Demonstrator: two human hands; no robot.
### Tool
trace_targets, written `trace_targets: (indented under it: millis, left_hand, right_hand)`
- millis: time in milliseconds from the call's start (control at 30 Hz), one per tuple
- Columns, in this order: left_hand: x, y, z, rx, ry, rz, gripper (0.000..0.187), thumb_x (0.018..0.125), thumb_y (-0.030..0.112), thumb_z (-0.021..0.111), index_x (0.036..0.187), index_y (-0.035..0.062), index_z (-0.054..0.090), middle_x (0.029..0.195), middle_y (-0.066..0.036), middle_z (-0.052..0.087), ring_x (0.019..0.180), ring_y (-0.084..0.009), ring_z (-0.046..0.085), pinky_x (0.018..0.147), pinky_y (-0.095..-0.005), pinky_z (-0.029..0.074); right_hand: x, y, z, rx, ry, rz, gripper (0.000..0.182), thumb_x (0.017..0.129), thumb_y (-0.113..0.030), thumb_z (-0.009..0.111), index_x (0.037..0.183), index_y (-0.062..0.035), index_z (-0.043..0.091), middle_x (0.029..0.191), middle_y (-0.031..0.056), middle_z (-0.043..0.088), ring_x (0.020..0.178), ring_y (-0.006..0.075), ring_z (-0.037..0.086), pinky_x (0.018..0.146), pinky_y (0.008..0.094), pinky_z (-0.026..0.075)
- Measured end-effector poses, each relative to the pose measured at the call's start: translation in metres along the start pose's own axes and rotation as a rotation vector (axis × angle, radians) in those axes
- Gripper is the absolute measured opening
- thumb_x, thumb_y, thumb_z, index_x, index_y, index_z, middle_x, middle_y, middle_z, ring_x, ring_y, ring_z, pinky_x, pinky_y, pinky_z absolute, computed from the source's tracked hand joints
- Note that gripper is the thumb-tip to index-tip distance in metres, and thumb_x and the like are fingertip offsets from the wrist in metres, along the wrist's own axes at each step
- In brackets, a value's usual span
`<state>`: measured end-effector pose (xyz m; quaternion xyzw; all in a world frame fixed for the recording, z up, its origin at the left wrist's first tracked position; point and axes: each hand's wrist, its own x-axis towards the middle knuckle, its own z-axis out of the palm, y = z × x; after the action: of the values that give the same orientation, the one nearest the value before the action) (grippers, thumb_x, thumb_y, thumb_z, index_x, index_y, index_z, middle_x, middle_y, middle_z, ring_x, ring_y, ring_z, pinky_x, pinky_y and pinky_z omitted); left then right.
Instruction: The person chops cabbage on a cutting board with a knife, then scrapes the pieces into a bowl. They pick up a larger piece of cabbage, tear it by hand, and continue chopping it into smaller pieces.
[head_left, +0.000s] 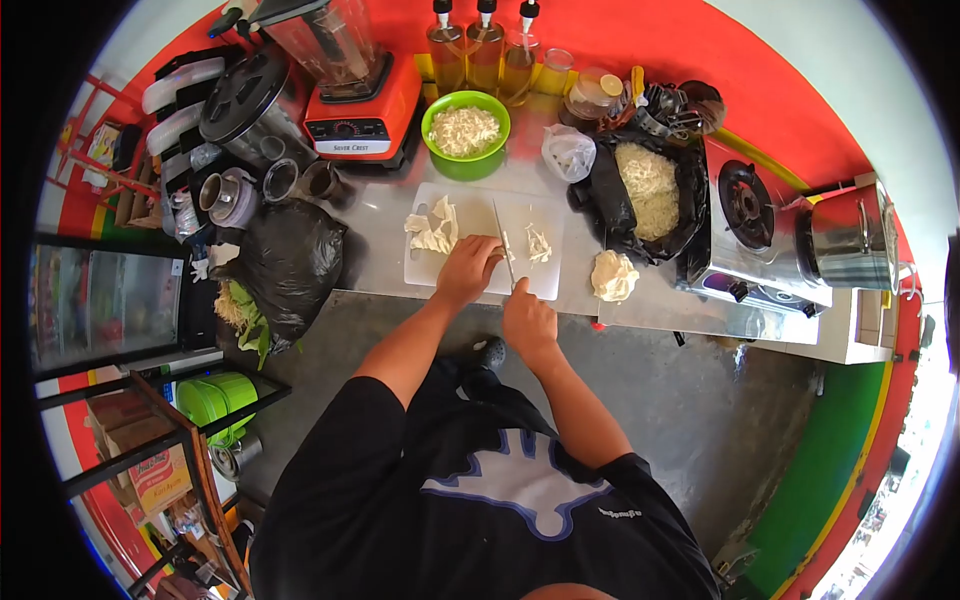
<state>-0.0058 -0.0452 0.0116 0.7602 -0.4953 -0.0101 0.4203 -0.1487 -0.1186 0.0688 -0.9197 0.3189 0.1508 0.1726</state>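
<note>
1. The left hand (470, 268) rests over a white rectangular plastic cutting board (478, 203), its fingers bent and close together just beside a blade. A pale bit shows at their tips, but whether they pinch it cannot be told.
2. The right hand (530, 322) is at the near edge of the board, its fingers closed around the handle of a long, narrow, metal-bladed knife (504, 240). The blade points away from the person, over the board, between two groups of cut food.
3. Left of the knife, on the board, lie flat, cream-coloured, irregular food pieces (436, 230); to the right of the blade is a smaller group of thin, pale strips (538, 245).
4. The board lies on a shiny grey metal bench (383, 215). Right of the board, apart from it and near the bench's front edge, sits a rounded, cream-coloured, layered lump (613, 277).
5. Beyond the board stands a bright green round bowl (466, 168), filled with pale shredded food (464, 131).
6. Farther right, an open black plastic bag (606, 195) holds whitish shreds (648, 190), beside a silver metal gas stove (722, 180).
7. Left of the bowl stands a red-based blender (362, 117) with a clear jug.
</note>
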Motion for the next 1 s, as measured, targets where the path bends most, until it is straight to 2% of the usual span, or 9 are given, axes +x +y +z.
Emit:
trace_targets:
  millis: [67, 133, 267, 333, 567, 733, 867, 933, 1000]
  left_hand:
    - [0.002, -0.003, 0.001, -0.009, 0.011, 0.018, 0.020, 0.089, 0.010, 0.068, 0.107, 0.0038, 0.065, 0.106, -0.011, 0.067, 0.101, -0.0325, 0.061, 0.089, -0.0428, 0.046]
    - [0.000, -0.002, 0.002, 0.031, 0.032, 0.001, 0.017, 0.091, 0.011, 0.066, 0.107, 0.0045, 0.065, 0.104, -0.009, 0.066, 0.101, -0.0308, 0.061, 0.089, -0.0420, 0.047]
    - [-0.001, -0.002, 0.004, 0.037, 0.028, -0.005, 0.017, 0.091, 0.011, 0.066, 0.106, 0.0043, 0.066, 0.103, -0.009, 0.066, 0.101, -0.0304, 0.061, 0.089, -0.0419, 0.047]
    - [-0.002, -0.005, 0.007, 0.063, 0.027, -0.018, 0.017, 0.090, 0.010, 0.066, 0.106, 0.0043, 0.066, 0.104, -0.009, 0.065, 0.101, -0.0303, 0.060, 0.090, -0.0419, 0.047]
    - [-0.006, -0.005, 0.006, 0.099, 0.041, 0.011, 0.018, 0.087, 0.007, 0.064, 0.104, 0.0042, 0.066, 0.106, -0.009, 0.063, 0.103, -0.0301, 0.060, 0.092, -0.0416, 0.047]
    - [-0.004, -0.001, 0.008, 0.095, 0.062, -0.035, 0.017, 0.087, 0.007, 0.063, 0.103, 0.0034, 0.066, 0.107, -0.009, 0.063, 0.103, -0.0304, 0.059, 0.091, -0.0418, 0.047]
    - [-0.006, -0.007, 0.010, 0.094, 0.045, 0.003, 0.018, 0.087, 0.007, 0.063, 0.105, 0.0035, 0.065, 0.108, -0.009, 0.063, 0.104, -0.0305, 0.059, 0.091, -0.0419, 0.048]
    - [-0.006, -0.005, 0.008, 0.100, 0.034, -0.009, 0.019, 0.087, 0.008, 0.064, 0.106, 0.0043, 0.064, 0.108, -0.009, 0.062, 0.104, -0.0302, 0.059, 0.091, -0.0420, 0.048]
    - [-0.006, -0.004, 0.005, 0.101, 0.027, -0.002, 0.019, 0.087, 0.008, 0.063, 0.106, 0.0045, 0.064, 0.108, -0.009, 0.062, 0.104, -0.0300, 0.059, 0.091, -0.0419, 0.048]
  right_hand:
    - [0.008, 0.001, 0.010, -0.018, 0.014, 0.005, 0.019, 0.094, -0.012, 0.051, 0.109, -0.0001, 0.046, 0.086, 0.0198, 0.073, 0.084, 0.0376, 0.074, 0.072, 0.0438, 0.060]
    - [0.017, 0.001, 0.016, 0.088, 0.040, 0.028, 0.023, 0.094, -0.014, 0.053, 0.109, 0.0000, 0.044, 0.086, 0.0243, 0.072, 0.082, 0.0424, 0.073, 0.072, 0.0479, 0.059]
    - [0.019, 0.003, 0.000, 0.050, 0.022, 0.002, 0.023, 0.094, -0.014, 0.053, 0.109, -0.0001, 0.044, 0.086, 0.0241, 0.072, 0.082, 0.0420, 0.073, 0.072, 0.0476, 0.059]
    - [0.010, 0.003, -0.013, -0.045, 0.007, -0.029, 0.021, 0.094, -0.010, 0.052, 0.111, 0.0008, 0.046, 0.085, 0.0196, 0.074, 0.082, 0.0352, 0.075, 0.072, 0.0431, 0.060]
    - [0.008, -0.006, 0.008, -0.038, -0.018, 0.037, 0.026, 0.093, -0.012, 0.054, 0.114, 0.0019, 0.046, 0.090, 0.0221, 0.074, 0.084, 0.0348, 0.075, 0.073, 0.0422, 0.060]
    - [0.016, -0.006, -0.014, -0.044, -0.025, -0.001, 0.030, 0.094, -0.013, 0.054, 0.118, 0.0032, 0.047, 0.090, 0.0220, 0.074, 0.085, 0.0345, 0.075, 0.073, 0.0418, 0.060]
    - [0.005, -0.005, -0.009, -0.044, -0.003, 0.012, 0.029, 0.093, -0.014, 0.055, 0.116, 0.0026, 0.047, 0.089, 0.0211, 0.074, 0.085, 0.0342, 0.075, 0.072, 0.0411, 0.060]
    - [0.006, -0.007, 0.003, 0.013, -0.027, 0.044, 0.025, 0.093, -0.012, 0.051, 0.113, 0.0022, 0.045, 0.091, 0.0244, 0.073, 0.088, 0.0396, 0.073, 0.076, 0.0457, 0.060]
    - [0.014, -0.010, 0.009, 0.022, -0.015, 0.043, 0.025, 0.093, -0.011, 0.052, 0.113, 0.0024, 0.045, 0.091, 0.0244, 0.073, 0.088, 0.0398, 0.073, 0.076, 0.0454, 0.060]
